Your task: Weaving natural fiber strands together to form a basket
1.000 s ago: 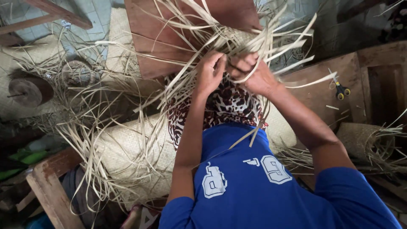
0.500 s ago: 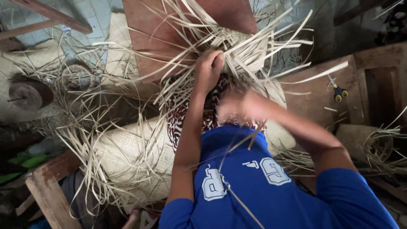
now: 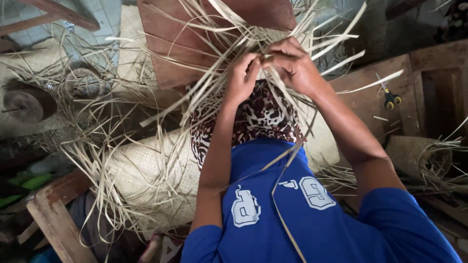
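Pinching pale weaving strips (image 3: 229,36) tight, left hand (image 3: 242,78) and right hand (image 3: 292,65) are both closing on crossing strands, best kept taut and flat against the woven mat (image 3: 146,180)

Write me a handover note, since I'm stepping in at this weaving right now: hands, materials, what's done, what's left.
Left hand and right hand meet, each with a grip on pale straw strips over the lap. A woven mat roll lies across the knees, its ends loose. One long strip trails down the blue shirt. Scissors lie on the wooden bench at right. Done: the rolled mat section. Left: the many loose strips, unwoven.
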